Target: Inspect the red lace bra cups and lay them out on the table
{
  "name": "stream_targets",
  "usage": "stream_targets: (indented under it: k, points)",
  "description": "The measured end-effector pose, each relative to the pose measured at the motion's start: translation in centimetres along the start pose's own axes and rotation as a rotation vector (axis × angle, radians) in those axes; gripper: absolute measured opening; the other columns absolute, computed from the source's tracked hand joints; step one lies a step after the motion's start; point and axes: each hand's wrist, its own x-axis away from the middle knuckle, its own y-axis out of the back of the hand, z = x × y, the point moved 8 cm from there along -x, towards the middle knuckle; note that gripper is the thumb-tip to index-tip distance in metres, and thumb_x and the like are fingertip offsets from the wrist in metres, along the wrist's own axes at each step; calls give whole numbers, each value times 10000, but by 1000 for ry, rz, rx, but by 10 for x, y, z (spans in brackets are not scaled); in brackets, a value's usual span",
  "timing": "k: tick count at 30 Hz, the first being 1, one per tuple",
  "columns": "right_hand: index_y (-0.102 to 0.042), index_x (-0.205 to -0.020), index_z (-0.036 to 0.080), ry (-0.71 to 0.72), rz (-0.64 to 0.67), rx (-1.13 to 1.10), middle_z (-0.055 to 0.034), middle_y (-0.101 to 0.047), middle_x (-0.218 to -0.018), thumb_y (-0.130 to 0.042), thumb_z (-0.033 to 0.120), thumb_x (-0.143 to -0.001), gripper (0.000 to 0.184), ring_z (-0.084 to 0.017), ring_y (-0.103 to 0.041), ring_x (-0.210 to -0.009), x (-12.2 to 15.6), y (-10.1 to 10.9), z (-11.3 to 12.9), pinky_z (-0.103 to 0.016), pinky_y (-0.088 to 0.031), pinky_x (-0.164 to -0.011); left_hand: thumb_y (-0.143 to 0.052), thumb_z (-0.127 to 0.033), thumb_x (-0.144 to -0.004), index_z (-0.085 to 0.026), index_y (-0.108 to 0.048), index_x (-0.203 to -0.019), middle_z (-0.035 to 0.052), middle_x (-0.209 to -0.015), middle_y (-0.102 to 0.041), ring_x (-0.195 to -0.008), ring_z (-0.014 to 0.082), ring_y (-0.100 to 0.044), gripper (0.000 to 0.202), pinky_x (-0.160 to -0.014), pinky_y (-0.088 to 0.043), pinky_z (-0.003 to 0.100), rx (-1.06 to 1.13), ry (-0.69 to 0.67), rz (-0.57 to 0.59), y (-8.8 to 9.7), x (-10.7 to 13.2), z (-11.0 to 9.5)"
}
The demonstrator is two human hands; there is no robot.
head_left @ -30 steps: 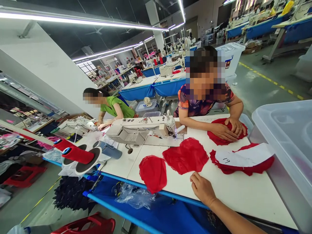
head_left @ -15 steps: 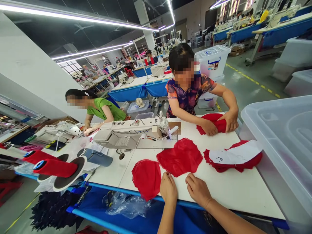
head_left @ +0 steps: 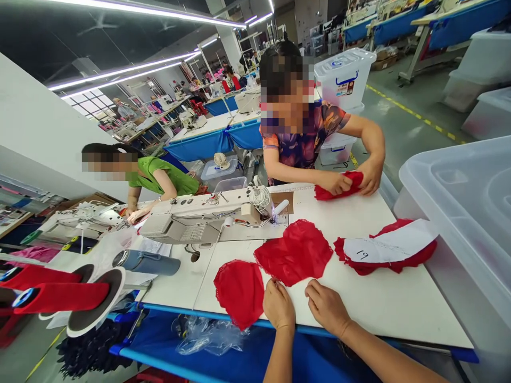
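My left hand (head_left: pixel 278 303) and my right hand (head_left: pixel 327 306) rest side by side on the white table (head_left: pixel 379 308), fingers curled at the near edge of a red lace fabric piece (head_left: pixel 295 252). Whether they pinch its edge is hard to tell. Another red piece (head_left: pixel 239 290) hangs over the table's front edge left of my left hand. A red stack topped by a white paper marked 19 (head_left: pixel 389 247) lies to the right.
Across the table a person in a patterned shirt grips a red bundle (head_left: pixel 337 186) with both hands. A sewing machine (head_left: pixel 211 215) lies on the left part. Red thread cones (head_left: pixel 59 298) stand at left. A clear plastic bin (head_left: pixel 463 213) is at right. A person in green sits behind.
My left hand came into view and settled beside my right hand at the red piece. The person opposite gathered their red fabric into a bundle and pulled it toward themselves.
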Motion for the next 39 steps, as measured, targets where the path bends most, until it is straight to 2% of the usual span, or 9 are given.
stream_targets:
  k: [15, 18, 21, 23, 26, 29, 34, 36, 39]
  points:
    - [-557, -760, 215, 54, -65, -27, -22, -621, -755, -374, 34, -792, 260, -149, -597, -565, -2, 17, 9, -258, -418, -525, -341, -230, -939, -139, -637, -1008, 133, -975, -726, -899, 238, -685, 317, -793, -471, 329, 30, -31, -60, 0, 4, -1]
    - [-554, -759, 224, 69, -131, -45, -16, -629, -734, -355, 36, -802, 277, -137, -607, -544, -9, 32, 22, -243, -446, -504, -345, -233, -926, -139, -641, -995, 140, -969, -728, -902, 247, -685, 318, -801, -477, 344, 69, -20, -63, 1, 5, -1]
    - [-581, -855, 229, 70, -206, -39, -33, -673, -838, -348, 65, -871, 286, -134, -665, -687, -49, 66, 21, -219, -506, -593, -367, -247, -909, -159, -639, -962, 133, -959, -727, -899, 250, -683, 290, -792, -478, 349, 162, 8, -47, 4, 5, 5]
    - [-594, -920, 229, 34, -245, 11, -58, -679, -925, -354, 108, -915, 268, -160, -673, -850, -99, 100, -4, -243, -527, -730, -388, -276, -900, -179, -623, -966, 103, -897, -720, -831, 238, -681, 263, -747, -479, 340, 266, 82, -31, 7, 4, 12]
    - [-602, -1015, 145, -129, -267, 146, -161, -644, -1038, -344, 110, -926, 276, -247, -623, -1024, -185, 159, -79, -355, -487, -895, -430, -369, -887, -183, -572, -1032, 53, -795, -666, -706, 209, -644, 275, -669, -488, 319, 508, 190, -116, 25, 4, 10]
    - [-618, -1092, 72, -180, -82, 243, -230, -600, -1188, -516, 146, -891, 237, -298, -595, -1098, -247, 186, -158, -391, -454, -944, -441, -390, -897, -178, -555, -1062, 70, -885, -651, -784, 193, -639, 291, -696, -527, 303, 698, 56, -162, 47, 3, -35]
    - [-497, -1319, -33, -70, 384, 325, -336, -407, -1441, -900, 204, -553, 897, -384, -365, -1379, -258, 145, -238, -380, -315, -1102, -406, -144, -885, -168, -605, -1208, 136, -1170, -649, -1064, 225, -638, 381, -916, -553, 373, 366, -332, 167, 26, 0, -142]
    - [-442, -1337, -89, -67, 488, 378, -400, -389, -1409, -917, 265, -520, 1010, -430, -372, -1360, -250, 126, -258, -426, -345, -1074, -441, -139, -880, -135, -563, -1322, 176, -1398, -537, -1294, 294, -517, 458, -1059, -476, 473, 93, -394, 216, 2, -1, -155]
    - [-476, -1319, -19, -32, 601, 451, -382, -414, -1390, -929, 332, -440, 1049, -451, -421, -1309, -241, 107, -278, -456, -382, -1031, -536, -303, -904, -152, -472, -1433, 168, -1563, -345, -1451, 371, -293, 553, -1146, -328, 610, -195, -426, 325, -41, 5, -151]
